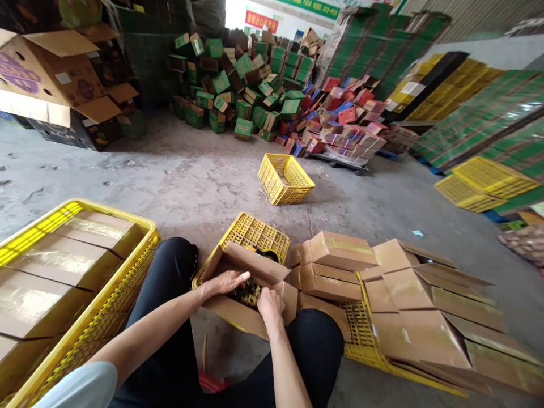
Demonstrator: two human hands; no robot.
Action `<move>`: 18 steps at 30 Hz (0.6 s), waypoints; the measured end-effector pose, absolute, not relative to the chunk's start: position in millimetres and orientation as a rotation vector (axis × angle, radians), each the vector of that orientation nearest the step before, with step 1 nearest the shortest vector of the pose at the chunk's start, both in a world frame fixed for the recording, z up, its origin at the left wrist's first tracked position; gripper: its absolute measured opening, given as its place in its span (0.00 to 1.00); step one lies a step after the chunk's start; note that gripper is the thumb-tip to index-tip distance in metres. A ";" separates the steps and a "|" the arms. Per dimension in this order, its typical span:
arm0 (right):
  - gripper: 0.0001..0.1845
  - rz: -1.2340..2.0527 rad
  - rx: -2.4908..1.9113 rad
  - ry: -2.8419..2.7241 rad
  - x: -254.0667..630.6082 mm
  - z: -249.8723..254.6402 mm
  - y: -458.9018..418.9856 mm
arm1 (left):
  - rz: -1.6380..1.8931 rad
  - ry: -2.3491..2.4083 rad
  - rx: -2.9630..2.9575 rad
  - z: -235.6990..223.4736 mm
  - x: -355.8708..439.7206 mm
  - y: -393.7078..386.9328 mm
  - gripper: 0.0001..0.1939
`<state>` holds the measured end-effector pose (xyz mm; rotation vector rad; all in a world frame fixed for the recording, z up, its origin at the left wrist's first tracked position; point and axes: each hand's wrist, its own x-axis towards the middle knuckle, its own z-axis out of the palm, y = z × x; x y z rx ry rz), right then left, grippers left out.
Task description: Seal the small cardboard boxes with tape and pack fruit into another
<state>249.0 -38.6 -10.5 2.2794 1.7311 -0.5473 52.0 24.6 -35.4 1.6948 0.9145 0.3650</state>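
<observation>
Premises around me: a packing warehouse, evidenced by bare concrete floor (178, 175), film-wrapped stacks (488, 107), heaped green cartons (244, 127) and, apparently, corrugated cladding (461, 20).

Brown box (258, 266), yellow latticed crate (256, 232)

The left hand (226, 281) has its thumb stretched toward three o'clock, left forearm (165, 323) toward eight; the right hand (271, 303) is curled.
</observation>
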 end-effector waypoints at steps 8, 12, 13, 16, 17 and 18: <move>0.20 -0.749 2.096 1.966 243.1 -9.2 -31.4 | 0.118 0.910 1.769 -52.2 48.7 24.5 0.42; 0.27 -0.624 2.270 1.838 250.3 -10.8 -32.0 | 0.215 1.016 1.813 -62.0 44.5 28.0 0.38; 0.27 -0.611 2.290 1.828 251.5 -10.4 -31.7 | 0.243 1.041 1.811 -63.4 44.5 29.4 0.39; 0.24 -0.670 2.243 1.882 251.7 -7.8 -30.4 | 0.301 1.058 1.784 -65.9 47.4 31.7 0.40; 0.22 -0.707 2.208 1.906 251.2 -6.9 -30.4 | 0.312 1.042 1.772 -66.0 48.5 31.3 0.39; 0.20 -0.741 2.176 1.919 251.2 -5.8 -30.8 | 0.324 1.020 1.760 -65.8 49.4 30.2 0.36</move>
